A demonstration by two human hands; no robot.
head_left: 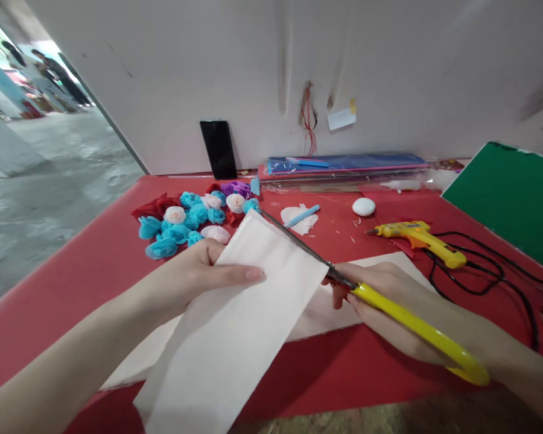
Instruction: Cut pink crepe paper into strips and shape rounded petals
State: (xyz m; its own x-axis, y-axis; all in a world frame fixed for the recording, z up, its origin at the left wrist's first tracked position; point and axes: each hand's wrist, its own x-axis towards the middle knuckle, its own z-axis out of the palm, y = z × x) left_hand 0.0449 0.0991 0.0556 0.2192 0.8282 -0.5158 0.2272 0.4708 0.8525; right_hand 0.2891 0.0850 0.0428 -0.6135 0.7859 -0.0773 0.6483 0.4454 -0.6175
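My left hand (221, 268) is closed on a folded sheet of white paper (248, 325), its thumb lying flat on top. In my right hand (384, 295) is a pair of scissors with yellow handles (416, 325); the fingers wrapped around them are partly hidden. The scissor blades (298, 241) lie along the paper's far edge, the tip near its upper corner. Beneath, another pale sheet (339, 313) rests on the red tabletop (362, 367). Beyond my left hand lies a heap of blue, red, white and purple fabric-like flowers (190, 217).
A yellow glue gun (420, 238) with a black cord lies at right, near a green board (507, 199). A white egg-shaped object (363, 207) and a light-blue pen-like stick (303, 215) sit mid-table. A phone (218, 149) leans on the wall beside plastic-wrapped sheets (344, 164). People stand far left.
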